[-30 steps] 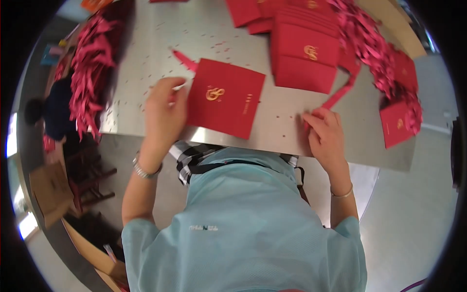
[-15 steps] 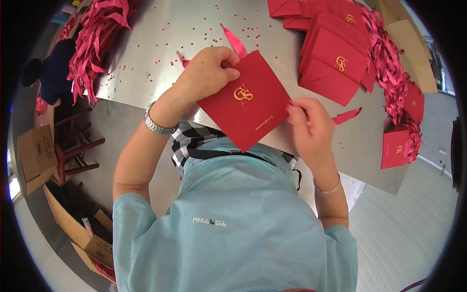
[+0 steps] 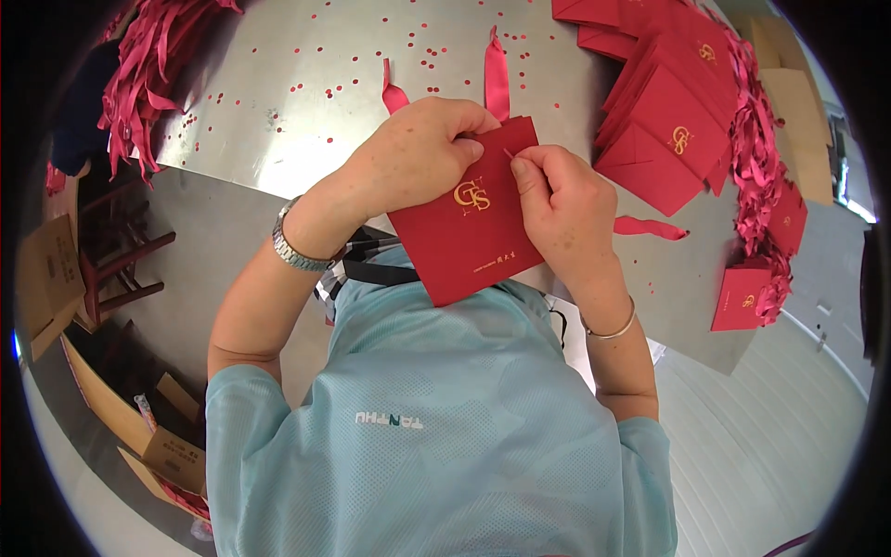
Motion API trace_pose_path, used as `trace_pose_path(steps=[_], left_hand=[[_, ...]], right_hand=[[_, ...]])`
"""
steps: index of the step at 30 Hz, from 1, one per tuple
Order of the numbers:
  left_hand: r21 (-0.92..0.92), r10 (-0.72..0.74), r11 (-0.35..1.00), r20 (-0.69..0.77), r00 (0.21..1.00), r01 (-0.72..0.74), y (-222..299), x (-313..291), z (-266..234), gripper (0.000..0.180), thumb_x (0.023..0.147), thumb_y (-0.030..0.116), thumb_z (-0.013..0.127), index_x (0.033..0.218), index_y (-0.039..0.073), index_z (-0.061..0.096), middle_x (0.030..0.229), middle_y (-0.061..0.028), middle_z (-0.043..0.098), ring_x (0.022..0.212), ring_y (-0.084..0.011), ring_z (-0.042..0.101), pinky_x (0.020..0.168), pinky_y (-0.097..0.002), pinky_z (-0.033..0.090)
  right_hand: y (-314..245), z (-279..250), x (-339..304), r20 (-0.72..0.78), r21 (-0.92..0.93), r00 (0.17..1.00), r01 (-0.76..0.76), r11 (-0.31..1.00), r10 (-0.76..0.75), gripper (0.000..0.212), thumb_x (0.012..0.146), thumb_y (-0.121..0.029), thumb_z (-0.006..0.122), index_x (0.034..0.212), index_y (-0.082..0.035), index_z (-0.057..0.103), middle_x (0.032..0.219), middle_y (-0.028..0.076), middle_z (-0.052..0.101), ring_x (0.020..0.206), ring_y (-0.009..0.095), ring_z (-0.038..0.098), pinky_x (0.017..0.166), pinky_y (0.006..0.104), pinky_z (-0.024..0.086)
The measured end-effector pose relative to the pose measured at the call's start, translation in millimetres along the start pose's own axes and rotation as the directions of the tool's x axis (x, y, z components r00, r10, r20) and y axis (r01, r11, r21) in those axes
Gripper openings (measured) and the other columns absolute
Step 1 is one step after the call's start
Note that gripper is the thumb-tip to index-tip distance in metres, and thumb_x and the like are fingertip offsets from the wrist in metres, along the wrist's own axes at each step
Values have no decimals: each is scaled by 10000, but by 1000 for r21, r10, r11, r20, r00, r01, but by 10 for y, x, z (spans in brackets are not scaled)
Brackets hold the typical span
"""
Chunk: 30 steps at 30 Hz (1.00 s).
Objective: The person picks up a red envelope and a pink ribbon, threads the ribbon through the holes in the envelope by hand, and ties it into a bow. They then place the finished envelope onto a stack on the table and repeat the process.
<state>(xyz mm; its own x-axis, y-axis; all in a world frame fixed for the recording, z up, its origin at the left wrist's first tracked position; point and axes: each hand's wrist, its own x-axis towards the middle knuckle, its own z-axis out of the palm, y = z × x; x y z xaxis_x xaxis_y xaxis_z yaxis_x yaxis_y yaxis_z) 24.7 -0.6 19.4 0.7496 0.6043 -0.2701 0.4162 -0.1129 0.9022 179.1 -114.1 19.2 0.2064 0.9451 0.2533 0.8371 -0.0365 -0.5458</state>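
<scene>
"over the table [image 3: 278, 167], what's hidden from us?"
"the stretch of ribbon [image 3: 648, 227] inside our pinching right hand [image 3: 571, 204]; some fingertips of our left hand [image 3: 418, 153], which grips the red bag [image 3: 466, 243]; the bag sits between both."

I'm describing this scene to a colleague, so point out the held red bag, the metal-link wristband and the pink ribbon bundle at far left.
Held red bag [image 3: 478, 239], head view: middle of its front face.
Metal-link wristband [image 3: 289, 246], head view: outer links.
Pink ribbon bundle [image 3: 148, 72], head view: strands midway along it.
</scene>
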Motion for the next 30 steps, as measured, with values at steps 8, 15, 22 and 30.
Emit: trace_pose_path(steps=[8,15,22,30], left_hand=[[-55,-69,996,82,994,74,-3,31,-69,227,914,34,532,1109,0,642,920,-50,680,842,-111,625,764,-265,512],[122,60,991,-9,998,-59,-49,14,-11,228,887,35,553,1092,-13,640,921,-110,687,836,-178,653,760,-295,519],[121,57,991,-65,996,-49,-90,9,26,232,868,41,569,1083,-8,641,919,-128,686,834,-207,658,755,-312,518],[9,44,999,97,994,-45,-64,16,-151,214,863,34,598,1066,-13,649,899,-71,679,824,-142,633,753,-285,504]], right_hand=[[-23,-10,66,35,-38,998,57,998,-56,100,843,-164,674,807,-79,636,699,73,649,591,246,633,507,346,475],[-33,-14,160,125,-139,987,121,983,-104,159,838,-164,660,739,-60,590,660,85,627,565,264,619,492,364,477],[-99,-99,212,254,-222,945,265,938,-206,214,827,-140,663,691,-46,527,655,87,610,572,273,612,472,378,465],[-92,-100,135,146,-44,966,220,974,-212,121,824,-136,684,767,-65,604,684,77,632,574,259,608,483,355,461]])
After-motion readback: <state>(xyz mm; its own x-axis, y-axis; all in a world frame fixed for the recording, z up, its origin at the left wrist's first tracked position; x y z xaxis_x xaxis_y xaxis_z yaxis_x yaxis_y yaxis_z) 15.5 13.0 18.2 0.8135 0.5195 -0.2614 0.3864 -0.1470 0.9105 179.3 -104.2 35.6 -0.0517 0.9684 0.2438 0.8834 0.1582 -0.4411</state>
